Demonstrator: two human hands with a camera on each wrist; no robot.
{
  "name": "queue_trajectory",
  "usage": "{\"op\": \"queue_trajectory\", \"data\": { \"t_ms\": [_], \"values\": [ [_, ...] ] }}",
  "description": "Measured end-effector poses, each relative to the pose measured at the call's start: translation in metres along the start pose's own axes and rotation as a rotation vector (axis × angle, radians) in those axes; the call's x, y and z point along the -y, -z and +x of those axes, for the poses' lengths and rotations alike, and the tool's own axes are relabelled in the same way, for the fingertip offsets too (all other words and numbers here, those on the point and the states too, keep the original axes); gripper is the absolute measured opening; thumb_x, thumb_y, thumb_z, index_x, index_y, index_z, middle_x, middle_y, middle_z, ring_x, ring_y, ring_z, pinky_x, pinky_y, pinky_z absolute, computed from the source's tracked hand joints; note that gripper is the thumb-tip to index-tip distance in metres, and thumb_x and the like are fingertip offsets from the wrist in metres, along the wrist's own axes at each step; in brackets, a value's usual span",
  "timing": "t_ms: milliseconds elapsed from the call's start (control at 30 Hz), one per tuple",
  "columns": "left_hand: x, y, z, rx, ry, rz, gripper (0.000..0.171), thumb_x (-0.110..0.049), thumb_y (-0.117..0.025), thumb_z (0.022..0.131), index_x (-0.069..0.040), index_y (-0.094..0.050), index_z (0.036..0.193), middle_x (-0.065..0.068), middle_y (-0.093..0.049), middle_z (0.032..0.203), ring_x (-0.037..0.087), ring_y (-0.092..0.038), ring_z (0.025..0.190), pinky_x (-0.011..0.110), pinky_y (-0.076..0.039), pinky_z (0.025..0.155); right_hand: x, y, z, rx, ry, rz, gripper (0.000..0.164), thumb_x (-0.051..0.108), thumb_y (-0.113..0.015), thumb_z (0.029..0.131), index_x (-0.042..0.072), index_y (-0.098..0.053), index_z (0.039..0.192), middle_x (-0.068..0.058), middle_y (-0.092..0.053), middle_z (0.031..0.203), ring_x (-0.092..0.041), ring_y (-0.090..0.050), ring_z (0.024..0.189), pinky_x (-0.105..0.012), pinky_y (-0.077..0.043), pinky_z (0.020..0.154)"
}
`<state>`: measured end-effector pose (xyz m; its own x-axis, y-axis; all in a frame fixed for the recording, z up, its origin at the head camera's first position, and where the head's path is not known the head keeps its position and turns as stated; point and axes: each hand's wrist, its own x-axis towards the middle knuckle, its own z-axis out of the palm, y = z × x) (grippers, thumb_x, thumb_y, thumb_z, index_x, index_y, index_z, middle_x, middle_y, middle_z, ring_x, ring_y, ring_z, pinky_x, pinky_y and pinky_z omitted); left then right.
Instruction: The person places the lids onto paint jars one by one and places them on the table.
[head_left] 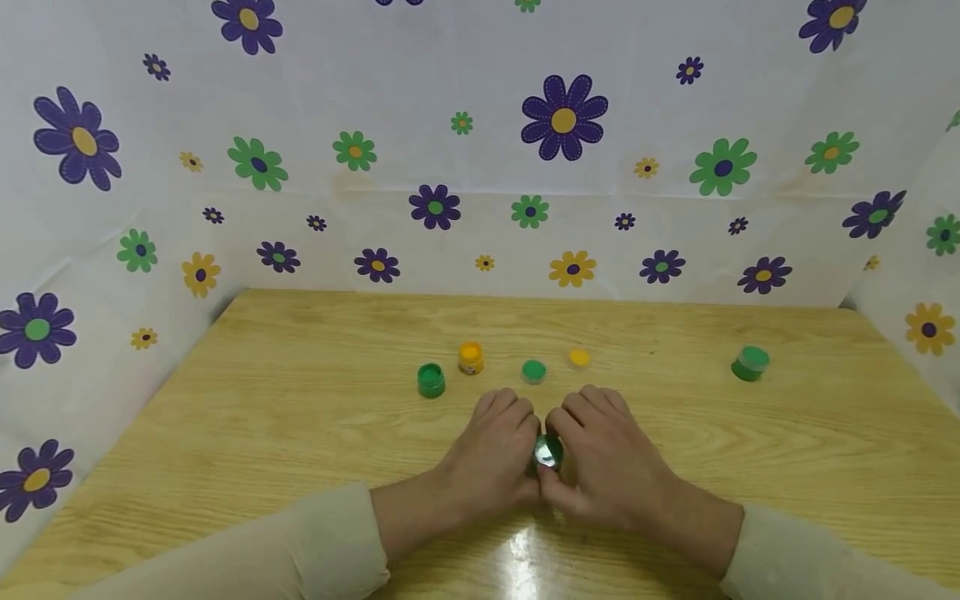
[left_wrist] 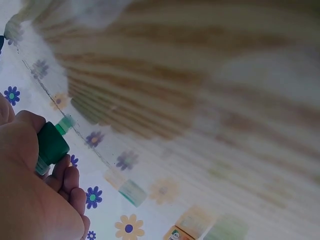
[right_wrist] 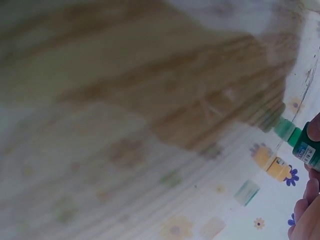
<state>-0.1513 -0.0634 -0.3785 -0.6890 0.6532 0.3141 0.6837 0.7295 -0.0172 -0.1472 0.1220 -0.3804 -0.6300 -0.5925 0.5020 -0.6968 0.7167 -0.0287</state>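
I record both hands brought together at the near middle of the table, clamped on one item between them. The left hand grips the dark green jar from its side, fingers curled; the right hand holds the same jar from the opposite side, its thumb laid against it. The jar's glossy top shows between the hands in the head view, and the right wrist view shows a printed label on its wall. The left wrist view shows a clear section at one end; I cannot tell whether the cap is loosened. Beyond the hands, toward the left, I note an uncapped green jar standing upright, with an uncapped yellow jar near it, slightly farther back. To the right of these lie a green lid and, just beyond it, a yellow lid, the two apart. Well apart on the right side stands another green jar with a paler top. Pale sleeves cover both forearms. A white cloth printed with purple, green and yellow flowers hangs behind the table and along both sides.
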Motion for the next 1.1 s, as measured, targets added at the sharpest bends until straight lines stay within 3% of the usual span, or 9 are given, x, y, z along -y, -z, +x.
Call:
{"op": "queue_trajectory", "data": {
  "t_ms": [700,1100],
  "values": [
    [0.0006,-0.0002,0.0004,-0.022,-0.034,-0.004,0.030,-0.038,-0.076,0.079,-0.011,-0.063,0.080,-0.004,-0.057,0.083,0.015,-0.044,0.086,0.031,-0.039,0.090,0.0007,0.0025,0.0012,0.040,-0.019,-0.032,0.031,0.046,-0.066,0.081,0.017,-0.055,0.080,0.007,-0.044,0.076,-0.013,-0.041,0.076,-0.035,-0.040,0.081],
    [-0.0001,-0.0010,0.0003,-0.064,-0.041,-0.006,0.038,-0.048,-0.076,0.077,-0.013,-0.059,0.075,-0.005,-0.056,0.081,0.014,-0.046,0.085,0.030,-0.039,0.087,-0.0002,0.0013,0.0014,0.020,-0.036,-0.089,0.037,0.050,-0.065,0.082,0.018,-0.050,0.071,0.006,-0.044,0.072,-0.016,-0.044,0.075,-0.039,-0.042,0.080]
  ]
}}
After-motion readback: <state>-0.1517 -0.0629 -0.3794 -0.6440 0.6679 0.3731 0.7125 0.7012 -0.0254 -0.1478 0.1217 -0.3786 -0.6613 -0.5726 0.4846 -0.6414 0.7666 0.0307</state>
